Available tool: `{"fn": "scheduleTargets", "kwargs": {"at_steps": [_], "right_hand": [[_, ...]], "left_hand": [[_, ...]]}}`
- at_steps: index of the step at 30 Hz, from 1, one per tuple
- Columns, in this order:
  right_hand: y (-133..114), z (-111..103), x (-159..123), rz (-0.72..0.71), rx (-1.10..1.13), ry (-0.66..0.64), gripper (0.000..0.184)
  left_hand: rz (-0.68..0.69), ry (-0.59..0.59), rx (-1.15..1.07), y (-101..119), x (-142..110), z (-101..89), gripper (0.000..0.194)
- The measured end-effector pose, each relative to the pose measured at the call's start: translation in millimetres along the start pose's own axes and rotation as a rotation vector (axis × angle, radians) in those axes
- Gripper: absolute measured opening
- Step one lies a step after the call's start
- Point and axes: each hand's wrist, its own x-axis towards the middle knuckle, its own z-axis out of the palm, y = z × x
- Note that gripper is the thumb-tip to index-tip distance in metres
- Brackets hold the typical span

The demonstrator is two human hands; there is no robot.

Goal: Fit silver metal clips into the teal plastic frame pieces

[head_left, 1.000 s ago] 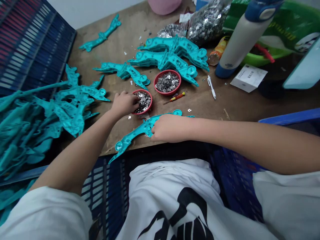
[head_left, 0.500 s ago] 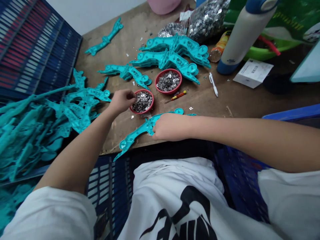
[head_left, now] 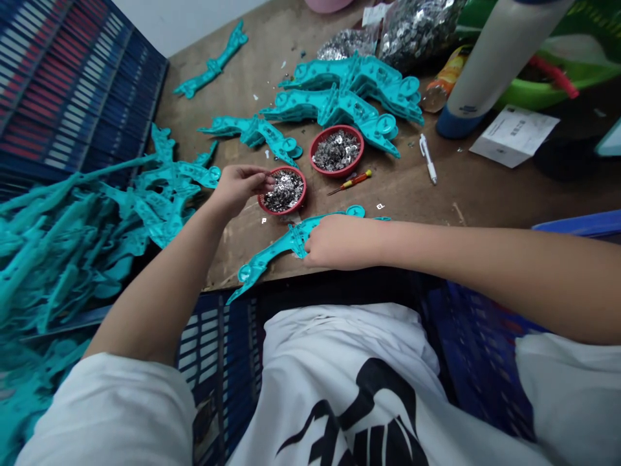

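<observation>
Head view: right hand [head_left: 334, 241] grips the turquoise piece [head_left: 295, 240] beneath it, left hand [head_left: 237, 186] (grip unclear) beyond.

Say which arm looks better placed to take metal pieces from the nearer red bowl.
Left, probably: the left grip is over the edge of the bowl, right by its metal pieces. The right grip is farther off, on a teal part.

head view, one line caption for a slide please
Left hand at a red bowl of small metal pieces; right hand on a turquoise plastic part.
</observation>
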Motion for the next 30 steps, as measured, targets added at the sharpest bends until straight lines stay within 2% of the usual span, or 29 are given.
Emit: {"fn": "scheduleTargets", "kwargs": {"at_steps": [6,10,14,16,18,20,23,26,30], "right_hand": [[-1.0,-3.0,1.2,-0.008,-0.013,-0.049,0.03],[0.0,-1.3,1.9,-0.012,-0.01,-0.053,0.03],[0.4,-0.8,1.8,-0.015,0.024,-0.051,0.03],[0.3,-0.8,1.8,-0.014,0.052,-0.051,0.03],[0.5,-0.2,1.8,-0.011,0.08,-0.056,0.028],[0.9,1.4,1.8,-0.01,0.106,-0.065,0.025],[2.3,6.0,2.5,-0.011,0.122,-0.083,0.025],[4.2,11.9,3.2,-0.019,0.129,-0.083,0.026],[7.5,17.5,1.7,-0.026,0.153,-0.036,0.016]], "left_hand": [[-0.012,0.006,-0.073,-2.5,3.6,-2.2,0.017],[0.032,0.012,-0.031,-7.5,0.5,-7.6,0.016],[0.15,-0.071,0.282,-18.2,-12.2,-21.0,0.015],[0.214,-0.105,0.47,-23.8,-16.7,-27.6,0.02],[0.291,-0.091,0.626,-27.9,-15.8,-30.5,0.027],[0.393,-0.082,0.761,-30.1,-9.6,-28.2,0.032],[0.507,-0.164,0.917,-30.7,4.3,-18.0,0.037],[0.535,-0.257,1.021,-31.0,14.8,-9.3,0.039],[0.528,-0.304,1.071,-33.4,19.8,-9.1,0.04]]}}
